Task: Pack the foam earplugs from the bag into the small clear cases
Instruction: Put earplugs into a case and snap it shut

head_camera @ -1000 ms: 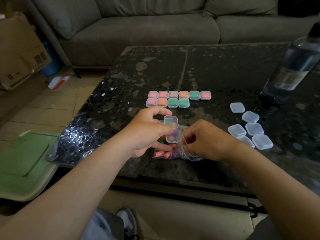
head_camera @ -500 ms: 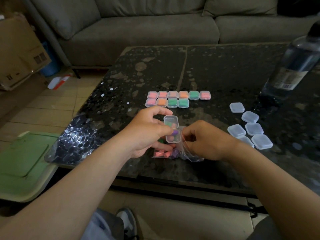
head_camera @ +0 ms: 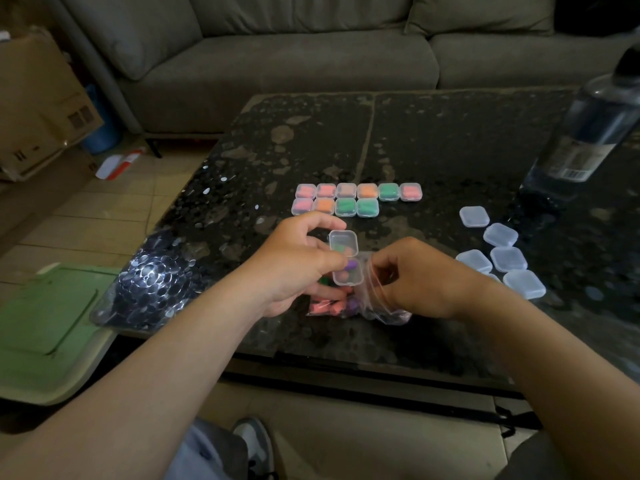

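Left hand (head_camera: 294, 268) grips an open clear case (head_camera: 347, 276) just above the earplug bag (head_camera: 391, 315).
Right hand (head_camera: 426, 282) pinches the bag's mouth, fingertips hidden; the bag lies at the table (head_camera: 450, 150) near edge, largely covered by hands.

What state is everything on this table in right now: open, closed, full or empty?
Held case: open, lid up, earplugs inside, held by left hand.
Bag: mouth open, gripped by right hand, earplugs inside.
Filled cases: ten, closed, two rows.
Empty cases: closed, clustered at right.
Water bottle: standing, capped.
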The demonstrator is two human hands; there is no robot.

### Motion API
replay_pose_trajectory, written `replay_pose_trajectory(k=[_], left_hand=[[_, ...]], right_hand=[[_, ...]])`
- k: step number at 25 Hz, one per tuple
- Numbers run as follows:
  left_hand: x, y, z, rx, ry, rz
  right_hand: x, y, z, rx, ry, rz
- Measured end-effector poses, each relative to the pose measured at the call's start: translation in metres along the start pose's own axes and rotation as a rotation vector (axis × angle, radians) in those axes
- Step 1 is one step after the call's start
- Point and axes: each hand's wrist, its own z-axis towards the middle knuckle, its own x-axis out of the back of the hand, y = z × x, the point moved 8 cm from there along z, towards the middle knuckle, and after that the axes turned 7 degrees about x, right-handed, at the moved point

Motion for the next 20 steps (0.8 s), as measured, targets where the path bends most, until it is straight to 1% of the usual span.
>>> replay_pose_trajectory(k=[3, 6, 9, 12, 16, 20], left_hand=[[0.000, 0.001, 0.000, -0.004, 0.010, 0.006], [0.000, 0.002, -0.001, -0.007, 0.007, -0.017], [0.001, 0.002, -0.001, 0.000, 0.008, -0.033], [0.002, 0.001, 0.001, 0.021, 0.023, -0.051], [0.004, 0.002, 0.004, 0.012, 0.044, -0.051], [0.003, 0.004, 0.008, -0.031, 0.068, -0.034]], right_hand=[[0.005, 0.003, -0.001, -0.012, 0.032, 0.034], [0.017, 0.005, -0.005, -0.040, 0.107, 0.092], [0.032, 0.008, -0.012, -0.097, 0.229, 0.222], [0.045, 0.011, -0.014, -0.105, 0.384, 0.284], [0.055, 0.011, -0.017, -0.083, 0.530, 0.269], [0.057, 0.005, -0.019, -0.009, 0.578, 0.211]])
